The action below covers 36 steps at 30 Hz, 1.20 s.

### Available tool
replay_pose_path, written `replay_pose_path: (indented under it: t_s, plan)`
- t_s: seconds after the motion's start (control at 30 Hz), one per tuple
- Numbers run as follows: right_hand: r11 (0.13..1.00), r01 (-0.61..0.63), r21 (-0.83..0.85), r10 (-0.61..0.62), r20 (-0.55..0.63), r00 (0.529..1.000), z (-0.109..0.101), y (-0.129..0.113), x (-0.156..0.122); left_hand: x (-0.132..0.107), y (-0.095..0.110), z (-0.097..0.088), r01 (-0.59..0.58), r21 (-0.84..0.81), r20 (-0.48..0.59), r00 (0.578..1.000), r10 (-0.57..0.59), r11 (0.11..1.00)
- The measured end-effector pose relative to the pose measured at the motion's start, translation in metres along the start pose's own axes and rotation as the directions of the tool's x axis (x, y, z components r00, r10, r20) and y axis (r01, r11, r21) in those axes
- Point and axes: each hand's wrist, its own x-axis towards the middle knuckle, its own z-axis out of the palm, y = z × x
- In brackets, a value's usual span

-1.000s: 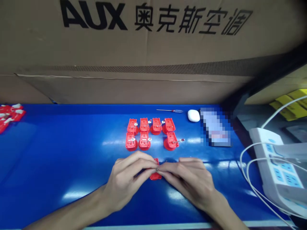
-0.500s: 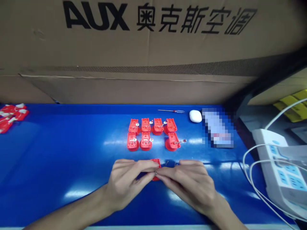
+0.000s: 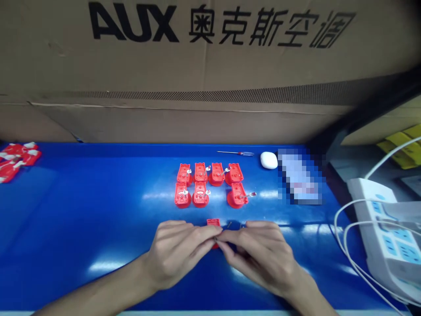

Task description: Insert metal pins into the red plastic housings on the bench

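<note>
My left hand (image 3: 176, 252) and my right hand (image 3: 263, 254) meet fingertip to fingertip over a small red plastic part (image 3: 213, 223) on the blue table (image 3: 98, 210). Both hands are pinched on that part, which is mostly hidden by the fingers. A tiny metal piece shows at the point where the fingertips touch. Just beyond the hands, several red parts (image 3: 210, 184) of the same kind stand in two rows, some with small metal clips.
A thin screwdriver (image 3: 235, 153) and a white earbud case (image 3: 269, 160) lie at the back right. A white power strip (image 3: 384, 232) with cables sits at the right edge. More red parts (image 3: 16, 160) lie far left. A large cardboard box (image 3: 210, 66) stands behind the table.
Both hands have closed further over the red part and hide more of it. The hands stay in nearly the same place.
</note>
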Motion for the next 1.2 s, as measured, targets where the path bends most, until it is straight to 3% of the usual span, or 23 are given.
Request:
replay_pose_path:
  t_s: [0.27,0.37,0.43,0.53,0.6,0.67,0.9,1.2]
  plan:
    - [0.990,-0.074,0.120,0.074,0.001,0.997,-0.009,-0.002,0.003,0.002,0.002,0.000,0.004,-0.048,0.018,1.000,-0.003,0.999]
    - [0.963,-0.210,0.167,0.209,0.028,0.978,-0.024,0.007,0.002,0.002,0.002,-0.003,0.000,-0.037,0.029,1.000,0.001,0.999]
    - [0.914,-0.392,0.107,0.383,0.096,0.919,-0.037,0.016,0.000,0.003,0.002,-0.005,0.000,-0.023,0.031,1.000,0.000,1.000]
    - [0.799,-0.601,-0.008,0.591,0.189,0.784,-0.051,0.031,-0.007,0.005,0.003,-0.007,0.010,-0.033,0.030,1.000,-0.009,0.999]
    - [0.753,-0.656,-0.048,0.645,0.248,0.723,-0.055,0.037,-0.010,0.006,0.003,-0.007,0.025,-0.061,0.025,0.999,-0.023,0.998]
    - [0.743,-0.667,-0.056,0.650,0.299,0.699,-0.055,0.039,-0.011,0.006,0.004,-0.007,0.042,-0.084,0.006,0.999,-0.042,0.996]
    - [0.817,-0.577,0.000,0.518,0.440,0.734,-0.045,0.034,-0.008,0.003,0.002,-0.002,0.079,-0.047,-0.015,0.997,-0.079,0.996]
    - [0.841,-0.539,0.048,0.452,0.485,0.748,-0.040,0.029,-0.001,0.001,0.000,-0.001,0.052,-0.082,0.006,0.999,-0.051,0.995]
